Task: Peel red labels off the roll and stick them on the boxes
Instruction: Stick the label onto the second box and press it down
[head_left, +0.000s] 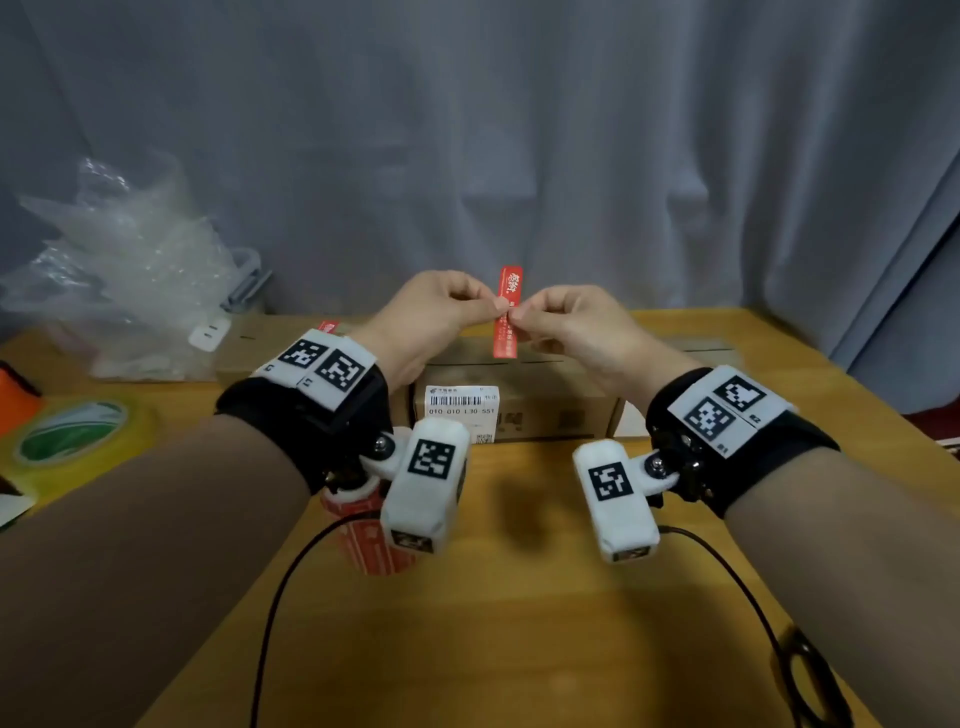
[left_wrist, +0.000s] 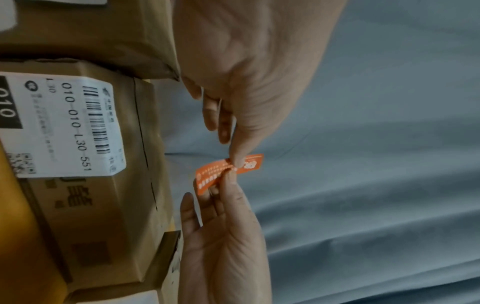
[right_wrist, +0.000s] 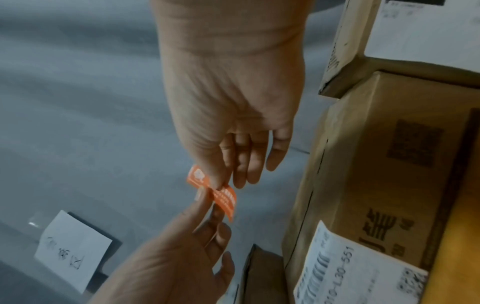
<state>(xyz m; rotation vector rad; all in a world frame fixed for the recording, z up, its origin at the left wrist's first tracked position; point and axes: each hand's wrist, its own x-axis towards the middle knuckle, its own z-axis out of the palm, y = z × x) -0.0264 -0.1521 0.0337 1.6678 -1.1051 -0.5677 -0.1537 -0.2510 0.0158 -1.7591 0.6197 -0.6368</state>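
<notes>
Forearms w/ black wrist straps fill the near edge of the head view; two black cables run over the table (head_left: 519, 649) beneath them. Label roll (head_left: 371, 540), red, stands on the table on the near side of the box (head_left: 524, 402), partly hidden under the L wrist camera. Box: brown cardboard, mid-table, w/ a white barcode sticker (head_left: 461, 405) on its near face. More cardboard boxes sit at its L and R sides. Above the box, apart from it, L hand (head_left: 426, 317) and R hand (head_left: 571, 322) meet fingertip to fingertip. Each pinches the label (head_left: 508, 312) btwn thumb and forefinger near the strip's middle; other fingers loosely curled. Label: red strip w/ white print, held upright, one end up, the other hanging toward the box top. Wrist views show it slightly bent at the pinch. Tape roll (head_left: 72, 431), clear w/ green print, lies well L of the box. Clear plastic wrap (head_left: 124, 280) is heaped L of the box, further back. Grey curtain (head_left: 519, 130) closes the scene behind the box.
</notes>
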